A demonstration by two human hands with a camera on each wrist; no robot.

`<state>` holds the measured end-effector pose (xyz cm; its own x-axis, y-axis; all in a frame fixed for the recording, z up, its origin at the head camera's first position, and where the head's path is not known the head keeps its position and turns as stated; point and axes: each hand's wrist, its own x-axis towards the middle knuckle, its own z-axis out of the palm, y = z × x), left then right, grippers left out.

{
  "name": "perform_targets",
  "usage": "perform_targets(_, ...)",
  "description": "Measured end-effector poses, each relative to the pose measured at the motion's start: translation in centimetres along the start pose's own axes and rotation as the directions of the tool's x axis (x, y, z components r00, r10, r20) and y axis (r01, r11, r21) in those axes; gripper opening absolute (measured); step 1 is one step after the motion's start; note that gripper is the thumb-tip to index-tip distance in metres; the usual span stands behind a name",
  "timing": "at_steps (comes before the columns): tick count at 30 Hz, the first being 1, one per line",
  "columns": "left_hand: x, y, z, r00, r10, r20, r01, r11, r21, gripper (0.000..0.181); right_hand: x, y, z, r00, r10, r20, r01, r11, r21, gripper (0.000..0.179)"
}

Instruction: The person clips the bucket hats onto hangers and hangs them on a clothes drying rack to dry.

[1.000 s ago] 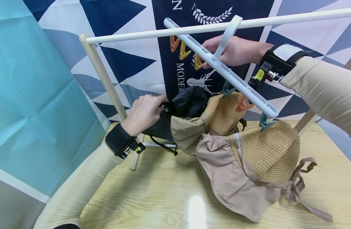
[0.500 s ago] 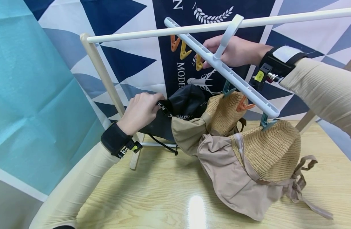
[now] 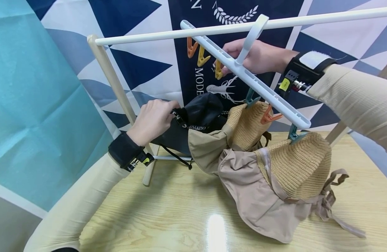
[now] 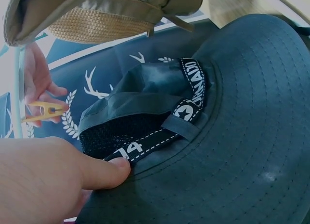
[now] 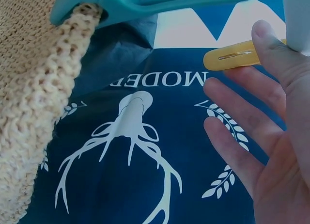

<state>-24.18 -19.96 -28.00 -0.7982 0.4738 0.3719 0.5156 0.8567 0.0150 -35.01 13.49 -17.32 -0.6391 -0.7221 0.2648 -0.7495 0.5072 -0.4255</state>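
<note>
My left hand pinches a dark bucket hat at its lettered band, thumb on the outside where crown meets brim. The hat is tilted, its wide brim facing the left wrist camera. Behind a pale blue clip hanger, my right hand holds a yellow clip between thumb and index finger; its other fingers are spread in the right wrist view. Two straw-crowned hats with beige cloth brims hang from the hanger's near half, the nearer hat by a teal clip, the farther hat behind it.
The hanger hooks over a white rail with a wooden post at its left. Toward the far end hang another yellow clip and an orange clip. Below is a wooden table; a patterned cloth covers the back.
My left hand has moved slightly left with the dark hat, and more of the band's lettering shows. The right hand stays at the yellow clip; the hanging hats barely shift.
</note>
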Motion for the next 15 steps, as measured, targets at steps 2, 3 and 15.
perform_targets(2, 0.08, 0.06, -0.17, 1.000, 0.000, 0.001, 0.000, 1.000, 0.008, 0.030, -0.04, 0.01, 0.01, 1.000, 0.000, -0.004, 0.000, 1.000, -0.001, 0.013)
perform_targets(3, 0.13, 0.06, -0.22, 1.000, 0.000, 0.003, 0.000, 1.000, 0.010, 0.030, -0.07, 0.01, 0.04, 1.000, -0.007, -0.007, 0.007, 1.000, -0.004, 0.013)
perform_targets(15, 0.50, -0.15, -0.28, 1.000, 0.015, 0.011, -0.015, 1.000, 0.006, 0.033, -0.02, 0.17, 0.41, 0.991, -0.134, 0.009, 0.133, 0.990, 0.035, 0.007)
